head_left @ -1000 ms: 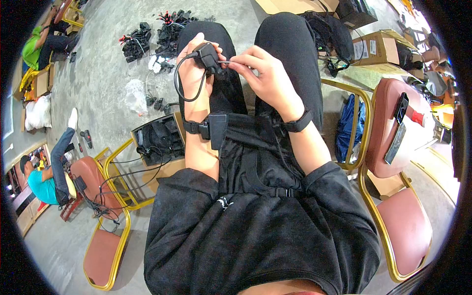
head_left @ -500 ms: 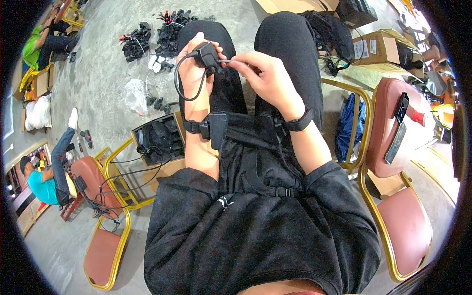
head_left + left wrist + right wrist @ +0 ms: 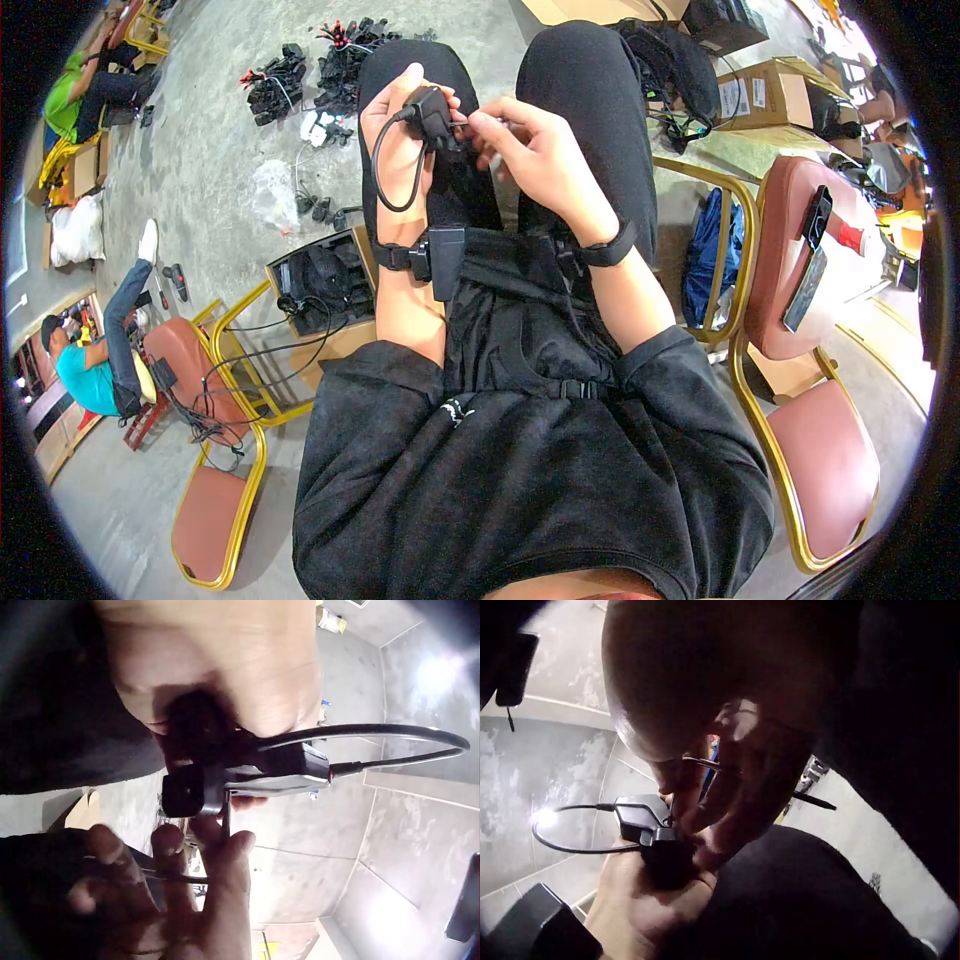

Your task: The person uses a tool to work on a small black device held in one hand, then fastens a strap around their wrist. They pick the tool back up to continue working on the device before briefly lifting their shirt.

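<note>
Over the lap, my left hand (image 3: 398,165) grips a small black boxy device (image 3: 432,112), whose black cable (image 3: 367,730) loops back beside it. My right hand (image 3: 555,165) faces it from the right, thumb and forefinger pinching a thin metal rod (image 3: 226,812). The rod's far end meets the device beside a protruding black block (image 3: 191,793). Behind the pinch, a thin dark shaft (image 3: 814,801) sticks out across the right hand's other fingers, which are spread apart. Shadow in the right wrist view hides much of the grip.
Black parts with red tips (image 3: 275,88) lie on the floor ahead. An open box of black gear (image 3: 322,285) stands at left, near a chair (image 3: 205,370) draped with cables. At right, another chair (image 3: 790,270) holds flat black objects. Two people sit at far left.
The device and left hand have shifted slightly right, and the device has turned a little. The right hand's rear fingers have spread out from their curled position while its thumb and forefinger stay by the rod.
</note>
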`<state>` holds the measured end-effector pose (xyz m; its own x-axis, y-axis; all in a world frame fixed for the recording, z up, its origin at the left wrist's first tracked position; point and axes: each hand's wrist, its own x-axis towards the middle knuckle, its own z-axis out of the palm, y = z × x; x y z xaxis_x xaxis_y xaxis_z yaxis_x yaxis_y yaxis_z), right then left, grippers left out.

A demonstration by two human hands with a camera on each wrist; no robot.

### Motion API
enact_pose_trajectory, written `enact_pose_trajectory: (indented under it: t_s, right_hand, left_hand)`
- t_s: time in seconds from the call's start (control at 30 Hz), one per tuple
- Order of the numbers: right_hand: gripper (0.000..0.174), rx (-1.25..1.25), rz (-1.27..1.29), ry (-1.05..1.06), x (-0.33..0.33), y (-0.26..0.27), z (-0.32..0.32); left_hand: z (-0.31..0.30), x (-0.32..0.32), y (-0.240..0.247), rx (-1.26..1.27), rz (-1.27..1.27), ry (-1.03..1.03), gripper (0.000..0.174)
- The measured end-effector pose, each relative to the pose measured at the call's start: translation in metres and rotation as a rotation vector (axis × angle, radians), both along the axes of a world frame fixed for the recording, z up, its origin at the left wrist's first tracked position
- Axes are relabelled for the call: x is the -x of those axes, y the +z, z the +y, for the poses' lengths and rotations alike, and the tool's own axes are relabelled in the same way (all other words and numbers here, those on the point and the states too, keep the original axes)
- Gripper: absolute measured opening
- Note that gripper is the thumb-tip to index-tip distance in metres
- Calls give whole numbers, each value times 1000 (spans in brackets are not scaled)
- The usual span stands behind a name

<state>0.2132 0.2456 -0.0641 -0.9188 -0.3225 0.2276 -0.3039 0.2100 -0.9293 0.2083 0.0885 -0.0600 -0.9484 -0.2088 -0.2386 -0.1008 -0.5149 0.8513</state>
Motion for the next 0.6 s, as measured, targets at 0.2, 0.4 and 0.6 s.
enact_pose_trajectory:
  t_s: [0.2,0.4,0.6]
  right_hand:
    - [30,374,-786,186,5,15,0]
    - [26,136,-388,133,-2,7,-7]
    - [27,-52,29,90,2,1,-7]
  left_hand:
    - [0,9,-4,26,45,-1,24]
    - [-3,11,-7,-29,60,29,33]
    - [-4,11,-7,-20,37,13,33]
